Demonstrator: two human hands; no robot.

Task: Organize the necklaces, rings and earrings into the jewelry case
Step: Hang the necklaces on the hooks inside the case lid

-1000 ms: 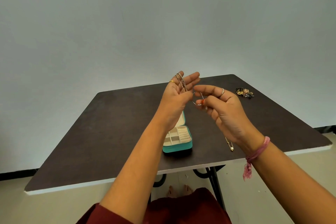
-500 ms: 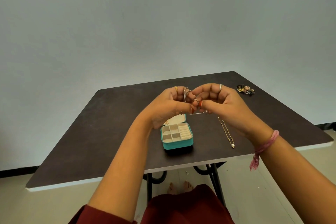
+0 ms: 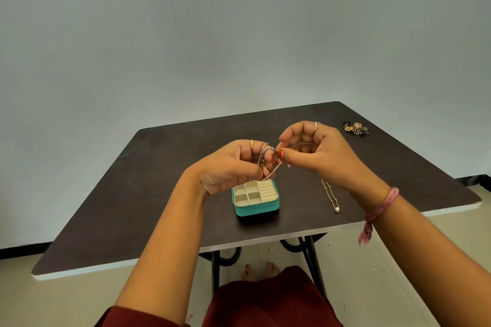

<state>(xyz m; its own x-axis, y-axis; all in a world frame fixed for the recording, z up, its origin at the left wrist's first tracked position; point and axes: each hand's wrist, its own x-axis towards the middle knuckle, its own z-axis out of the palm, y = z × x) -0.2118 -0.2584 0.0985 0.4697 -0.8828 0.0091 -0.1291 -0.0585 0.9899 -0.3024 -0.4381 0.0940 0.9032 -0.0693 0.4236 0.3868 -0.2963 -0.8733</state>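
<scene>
Left hand (image 3: 233, 167) grip curled, beaded necklace (image 3: 263, 159) looped round its fingers; right hand (image 3: 316, 154) pinches the chain's end. Both above open jewelry case (image 3: 256, 198) on desk (image 3: 159, 194). Pearl necklace (image 3: 330, 196) right of case.

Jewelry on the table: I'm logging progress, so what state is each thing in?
Jewelry case: open, compartments look empty.
Beaded chain: wound round left hand fingers.
Right hand: pinching the chain's end.
Pearl necklace: lying stretched on table.
Brooch cluster: untouched.
</scene>
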